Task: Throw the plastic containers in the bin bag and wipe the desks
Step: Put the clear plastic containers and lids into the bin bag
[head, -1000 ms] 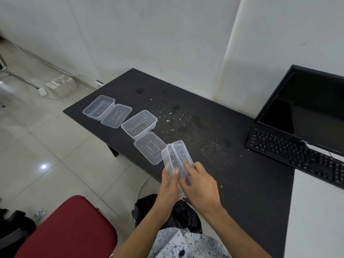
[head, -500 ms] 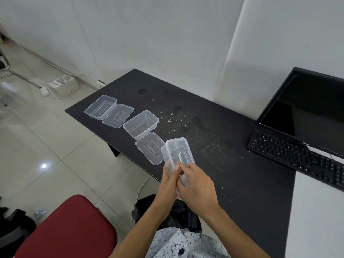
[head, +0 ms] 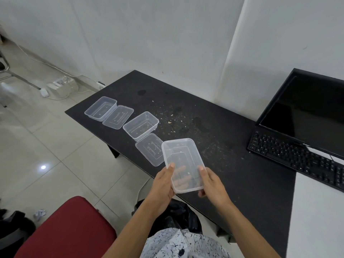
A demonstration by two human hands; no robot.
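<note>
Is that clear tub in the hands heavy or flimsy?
Probably light: the tub looks empty and thin-walled. Likely a bit bendy, being so thin. Perhaps slippery: left hand and right hand both hold its smooth sides.

A black monitor stands at the right with a dark screen, and a black keyboard lies just in front of it. At the lower left is the red seat of a chair. The floor has pale, shiny tiles. A crumpled piece of paper lies on it near the chair. A white power strip lies by the white wall, near a thin metal leg.
</note>
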